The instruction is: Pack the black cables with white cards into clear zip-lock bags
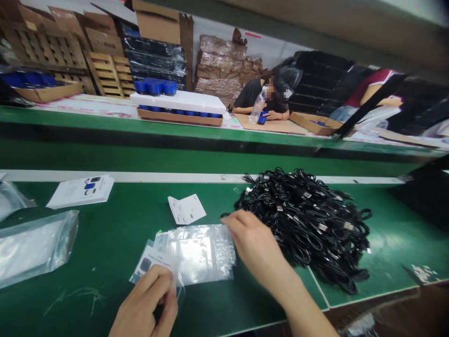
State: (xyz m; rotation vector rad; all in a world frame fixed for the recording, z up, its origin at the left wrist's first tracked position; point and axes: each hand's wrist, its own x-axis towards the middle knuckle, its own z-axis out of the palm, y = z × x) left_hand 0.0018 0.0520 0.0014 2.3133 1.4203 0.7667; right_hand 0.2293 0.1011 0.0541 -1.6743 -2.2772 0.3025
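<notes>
My left hand (149, 302) is closed on a small clear plastic bag (180, 276) with a printed leaflet (150, 260) in it. The leaflet shows a dark device and some text. Just behind the bag lies a fanned stack of clear zip bags (196, 252). My right hand (250, 236) hovers at the stack's right far corner, thumb and fingers pinched together. A bit of black cord shows beside those fingertips; whether they grip it or a bag edge is unclear. Right of this hand is a big heap of coiled black USB cables (301, 215).
A folded leaflet (187, 209) lies behind the bags. At left are a leaflet stack (82, 191) and a larger plastic bag (38, 245). A raised shelf (119, 124) runs along the back, bearing blue round items (154, 87); a co-worker (245, 96) leans there.
</notes>
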